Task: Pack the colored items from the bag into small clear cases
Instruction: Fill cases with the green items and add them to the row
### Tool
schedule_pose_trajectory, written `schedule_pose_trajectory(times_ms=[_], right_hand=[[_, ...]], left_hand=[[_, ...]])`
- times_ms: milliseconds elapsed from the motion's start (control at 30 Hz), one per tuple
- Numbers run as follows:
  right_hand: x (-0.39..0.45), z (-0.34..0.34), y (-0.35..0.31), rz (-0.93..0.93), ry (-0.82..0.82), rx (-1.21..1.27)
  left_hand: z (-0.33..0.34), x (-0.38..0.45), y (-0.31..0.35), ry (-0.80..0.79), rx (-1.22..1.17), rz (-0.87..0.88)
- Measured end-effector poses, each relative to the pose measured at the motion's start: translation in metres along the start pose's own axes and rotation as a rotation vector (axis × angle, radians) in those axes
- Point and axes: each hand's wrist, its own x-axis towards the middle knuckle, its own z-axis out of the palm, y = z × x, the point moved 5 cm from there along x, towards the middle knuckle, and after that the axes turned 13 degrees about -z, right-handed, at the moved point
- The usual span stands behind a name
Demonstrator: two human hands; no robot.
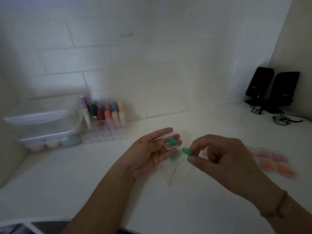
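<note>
The white tabletop point(101, 174) runs back to a tiled wall. At its far left corner stand stacked clear storage boxes point(42, 125), the lower one holding pale rounded things, and just beside them a clear rack point(104, 132) of upright coloured tubes. At the far right corner sit two black speakers point(273, 88) with tangled cables; a faint mark shows on each front, too small to read. No other writing or label can be made out.

Near the right edge lies a cluster of filled cases point(270, 161) with pink and orange contents, blurred; I judge these are already packed. That suggests the task is well underway, though how many items remain cannot be told.

At the middle of the tabletop, between the hands, lies a thin clear bag point(173, 173), with a blurred green smear at its upper end that may be another item still to pack.

The left hand point(152, 154) is palm up, its fingers curled round a small clear case point(169, 142), which is open. One green item point(172, 141) already lies in it.

The right hand point(224, 159) pinches a second green piece point(186, 152) between thumb and fingertips, just beside the case and not yet inside. The step in hand looks like putting this piece in, then closing the lid.
</note>
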Motion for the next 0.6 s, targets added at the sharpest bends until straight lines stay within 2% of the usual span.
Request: schedule_pose_trajectory(times_ms=[67, 233, 500, 600], right_hand=[[0.003, -0.001, 0.000, -0.016, 0.048, -0.022], [-0.002, 0.011, 0.005, -0.114, -0.038, -0.241], [-0.005, 0.016, 0.001, -0.205, 0.042, -0.307], [-0.005, 0.020, 0.002, -0.182, 0.050, -0.314]], left_hand=[[0.008, -0.001, -0.006, -0.078, 0.079, -0.033], [0.017, -0.001, -0.014, -0.193, 0.126, -0.070], [0.020, 0.001, -0.020, -0.247, 0.214, -0.080], [0.021, 0.000, -0.020, -0.266, 0.213, -0.092]])
